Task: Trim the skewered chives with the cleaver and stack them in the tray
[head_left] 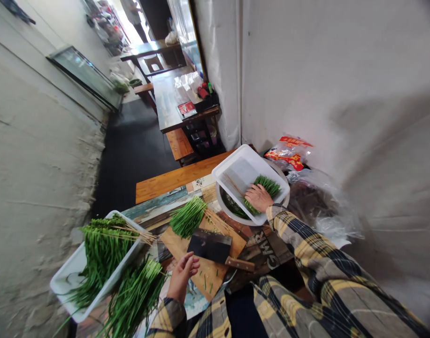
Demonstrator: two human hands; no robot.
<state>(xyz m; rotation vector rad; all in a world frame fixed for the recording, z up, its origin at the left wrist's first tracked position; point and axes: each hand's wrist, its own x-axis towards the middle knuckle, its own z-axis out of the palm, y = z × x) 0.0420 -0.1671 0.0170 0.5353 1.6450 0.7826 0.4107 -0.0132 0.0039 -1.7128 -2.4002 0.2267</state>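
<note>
My right hand (258,196) reaches into a white tray (236,159) and rests, fingers together, on a skewered bundle of green chives (267,187). The tray sits on a metal bowl (226,203). My left hand (182,272) hovers with loosely curled fingers over the near end of a wooden cutting board (204,272), just beside a cleaver (211,246) lying flat on it. Another skewered chive bundle (187,217) lies at the board's far end.
A second white tray (69,277) at the left holds many skewered chives, with loose chives (134,295) beside it. Plastic bags (317,197) lie against the right wall. A wooden bench (172,179) and dining tables (169,105) stand beyond, with a person far off.
</note>
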